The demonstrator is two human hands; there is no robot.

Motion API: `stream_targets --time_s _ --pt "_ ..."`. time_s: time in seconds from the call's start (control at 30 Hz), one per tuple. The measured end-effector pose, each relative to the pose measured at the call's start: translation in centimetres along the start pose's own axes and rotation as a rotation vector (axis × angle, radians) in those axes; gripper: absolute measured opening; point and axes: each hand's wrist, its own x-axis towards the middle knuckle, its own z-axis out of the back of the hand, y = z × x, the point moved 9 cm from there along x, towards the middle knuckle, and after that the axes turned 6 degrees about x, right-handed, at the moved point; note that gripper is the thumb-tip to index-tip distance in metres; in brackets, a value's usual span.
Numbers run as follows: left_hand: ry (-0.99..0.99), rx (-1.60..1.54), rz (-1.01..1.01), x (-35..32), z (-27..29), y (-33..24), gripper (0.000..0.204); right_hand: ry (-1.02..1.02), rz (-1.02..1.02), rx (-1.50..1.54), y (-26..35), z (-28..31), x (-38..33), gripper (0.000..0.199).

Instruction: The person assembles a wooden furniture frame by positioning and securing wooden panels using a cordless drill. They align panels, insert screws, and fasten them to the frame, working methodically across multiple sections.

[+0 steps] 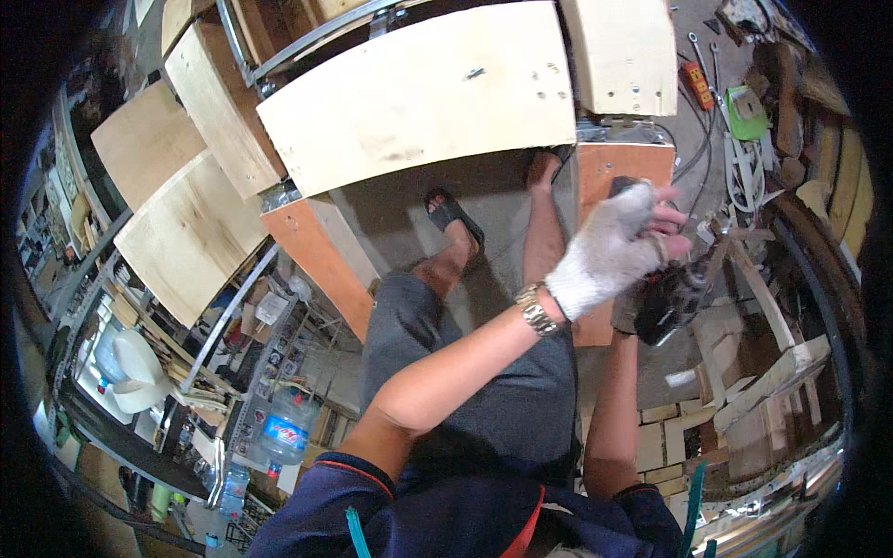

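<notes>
My left hand (609,246), in a white work glove with bare fingertips, reaches across to the right over an orange-brown wooden leg panel (595,316). Its fingers are curled, and what they hold is hidden. A dark cordless drill (665,312) is just below it, partly covered by the left hand. My right hand (627,312) is mostly hidden behind the left one and grips the drill. A black part shows beyond the left hand's knuckles. In front, a curved pale plywood panel (419,102) joins a wooden frame, with a metal hinge (625,130) above the leg panel.
Another orange-brown leg (316,260) stands at left, near pale boards (191,232). On the floor at right are wrenches (714,65), an orange power strip (698,86) and a green pouch (747,113). Wood scraps (744,344) lie lower right; a water jug (286,428) stands lower left.
</notes>
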Motion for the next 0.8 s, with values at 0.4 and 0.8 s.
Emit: stream_targets --time_s 0.4,0.8 --pt "-0.947 1.584 -0.159 -23.2 37.9 -8.5 0.054 0.252 -0.386 -0.122 0.7 -4.6 -9.0 0.021" --pt "-1.021 1.875 -0.622 -20.1 46.3 -7.0 0.082 -0.062 0.656 -0.270 9.1 -17.5 2.5 0.059"
